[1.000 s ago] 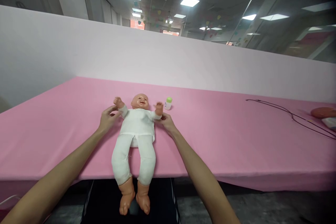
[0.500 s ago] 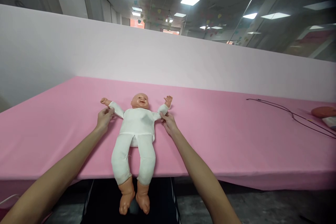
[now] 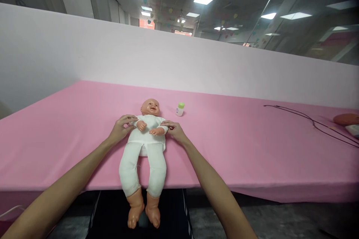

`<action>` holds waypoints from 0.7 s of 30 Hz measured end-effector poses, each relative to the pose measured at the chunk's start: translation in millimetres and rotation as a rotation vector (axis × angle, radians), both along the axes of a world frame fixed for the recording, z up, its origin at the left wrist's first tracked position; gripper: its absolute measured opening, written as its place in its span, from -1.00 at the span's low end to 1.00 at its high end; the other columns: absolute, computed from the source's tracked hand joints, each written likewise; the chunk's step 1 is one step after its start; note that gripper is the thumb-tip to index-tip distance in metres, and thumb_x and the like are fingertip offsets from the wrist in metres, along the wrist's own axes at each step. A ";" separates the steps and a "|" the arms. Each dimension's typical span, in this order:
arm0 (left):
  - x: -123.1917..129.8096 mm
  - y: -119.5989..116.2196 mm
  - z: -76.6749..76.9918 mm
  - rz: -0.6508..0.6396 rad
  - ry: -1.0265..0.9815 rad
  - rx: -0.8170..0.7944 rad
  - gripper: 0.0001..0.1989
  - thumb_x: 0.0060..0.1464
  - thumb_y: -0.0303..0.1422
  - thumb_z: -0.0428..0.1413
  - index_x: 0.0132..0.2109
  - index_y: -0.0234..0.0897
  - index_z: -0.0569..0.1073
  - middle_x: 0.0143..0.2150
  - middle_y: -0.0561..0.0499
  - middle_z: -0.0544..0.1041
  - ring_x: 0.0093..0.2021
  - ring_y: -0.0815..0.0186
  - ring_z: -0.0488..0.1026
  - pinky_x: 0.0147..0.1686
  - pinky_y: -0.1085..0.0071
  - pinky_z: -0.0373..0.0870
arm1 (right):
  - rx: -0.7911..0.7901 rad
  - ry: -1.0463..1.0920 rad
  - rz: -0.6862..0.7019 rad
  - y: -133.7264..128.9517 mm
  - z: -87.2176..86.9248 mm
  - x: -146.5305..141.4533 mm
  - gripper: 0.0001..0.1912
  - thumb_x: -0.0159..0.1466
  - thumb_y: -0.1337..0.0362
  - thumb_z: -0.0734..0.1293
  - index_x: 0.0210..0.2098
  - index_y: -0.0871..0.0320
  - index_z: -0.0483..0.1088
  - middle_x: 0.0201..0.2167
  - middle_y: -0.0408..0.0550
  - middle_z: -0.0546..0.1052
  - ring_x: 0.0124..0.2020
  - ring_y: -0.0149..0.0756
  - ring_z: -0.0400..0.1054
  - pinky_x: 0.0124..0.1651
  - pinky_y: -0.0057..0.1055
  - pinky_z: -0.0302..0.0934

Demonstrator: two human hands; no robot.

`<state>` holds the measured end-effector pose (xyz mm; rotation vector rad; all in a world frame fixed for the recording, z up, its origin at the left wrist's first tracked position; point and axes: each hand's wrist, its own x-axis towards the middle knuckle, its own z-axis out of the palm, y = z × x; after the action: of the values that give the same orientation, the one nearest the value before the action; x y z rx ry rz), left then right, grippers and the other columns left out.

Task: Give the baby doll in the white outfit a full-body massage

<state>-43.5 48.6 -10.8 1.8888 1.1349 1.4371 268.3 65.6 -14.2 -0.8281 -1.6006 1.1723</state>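
Baby doll [image 3: 150, 107], in a white cloth suit [image 3: 147, 134], lying on its back between the hands on a pink cloth tabletop [image 3: 224, 149]. Left hand [image 3: 120, 128] and right hand [image 3: 174, 130] loosely open, resting on the suit. Small white bottle [image 3: 180, 111], green cap [image 3: 181, 105], beyond the right hand.

**White-suited baby doll [image 3: 148, 138] lying on its back**
Its 2 arms fold across the chest, between the left hand [image 3: 120, 127] and right hand [image 3: 175, 130].

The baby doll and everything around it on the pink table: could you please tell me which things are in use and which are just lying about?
In use: baby doll in a white suit, left hand and right hand at its sides.

Lying about: small green-capped bottle, dark cord, orange-red object.
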 end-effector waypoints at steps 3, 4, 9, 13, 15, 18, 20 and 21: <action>-4.0 8.0 -6.7 0.125 -0.145 -0.065 -0.66 0.03 -0.18 0.32 -0.05 -0.17 0.67 0.02 -0.15 0.64 -0.03 0.07 0.54 -0.11 0.23 0.47 | -0.140 0.169 -0.130 5.4 -5.1 1.2 -0.66 -0.01 0.27 0.57 -0.20 0.04 0.68 -0.13 -0.07 0.69 -0.07 -0.13 0.49 0.03 -0.21 0.38; -6.4 11.2 -9.3 0.181 -0.215 -0.086 -0.64 0.03 -0.16 0.32 -0.04 -0.20 0.65 0.00 -0.15 0.64 -0.06 0.09 0.54 -0.12 0.24 0.47 | -0.194 0.231 -0.165 7.4 -6.8 2.3 -0.64 -0.02 0.25 0.59 -0.19 0.06 0.66 -0.18 -0.09 0.68 -0.15 -0.18 0.49 -0.04 -0.26 0.39; -22.7 24.1 -21.0 0.338 -0.512 -0.294 -0.51 -0.07 0.02 0.36 -0.15 -0.27 0.57 -0.17 -0.11 0.60 -0.27 0.20 0.53 -0.30 0.31 0.45 | -0.346 0.384 -0.265 16.3 -13.6 9.4 -0.56 -0.08 0.10 0.69 -0.31 0.11 0.53 -0.50 -0.23 0.46 -0.50 -0.43 0.22 -0.37 -0.42 0.23; -25.4 24.2 -21.1 0.322 -0.497 -0.304 -0.51 -0.07 0.02 0.37 -0.15 -0.27 0.57 -0.21 -0.11 0.60 -0.31 0.21 0.51 -0.35 0.32 0.44 | -0.351 0.365 -0.262 15.7 -12.7 10.3 -0.53 -0.08 0.04 0.70 -0.32 0.13 0.55 -0.52 -0.22 0.46 -0.50 -0.42 0.24 -0.33 -0.38 0.26; -20.8 20.6 -17.0 0.296 -0.407 -0.203 -0.58 0.02 -0.02 0.33 -0.13 -0.26 0.60 -0.18 -0.12 0.61 -0.23 0.17 0.53 -0.28 0.31 0.46 | -0.305 0.310 -0.218 11.3 -8.3 8.9 -0.55 -0.07 0.07 0.70 -0.27 0.14 0.60 -0.39 -0.13 0.59 -0.38 -0.33 0.39 -0.19 -0.32 0.35; -11.7 11.9 -9.5 0.207 -0.189 -0.078 -0.64 0.06 -0.10 0.31 -0.09 -0.24 0.66 -0.10 -0.13 0.63 -0.13 0.14 0.53 -0.21 0.30 0.47 | -0.157 0.118 -0.074 3.3 0.1 5.6 -0.61 0.00 0.15 0.65 -0.19 0.13 0.67 -0.15 0.00 0.68 -0.09 -0.11 0.50 0.05 -0.16 0.37; -6.8 5.7 -5.8 0.099 -0.036 -0.022 -0.67 0.07 -0.14 0.31 -0.06 -0.19 0.69 0.00 -0.13 0.63 -0.09 0.14 0.53 -0.19 0.29 0.48 | -0.038 0.001 0.003 -0.4 3.7 3.1 -0.69 0.05 0.21 0.60 -0.19 0.09 0.70 -0.06 0.02 0.67 0.02 -0.05 0.49 0.11 -0.13 0.35; -4.9 3.2 -4.7 0.057 0.019 0.005 -0.69 0.09 -0.16 0.31 -0.05 -0.15 0.70 0.04 -0.12 0.62 -0.07 0.14 0.52 -0.18 0.29 0.48 | 0.004 -0.028 0.019 -1.2 4.3 1.9 -0.73 0.06 0.24 0.57 -0.20 0.07 0.71 -0.04 0.02 0.67 0.05 -0.05 0.49 0.12 -0.14 0.34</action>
<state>-48.4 51.8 -15.6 1.8920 1.2042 1.4567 270.2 64.4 -9.8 -0.8313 -1.6363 1.1749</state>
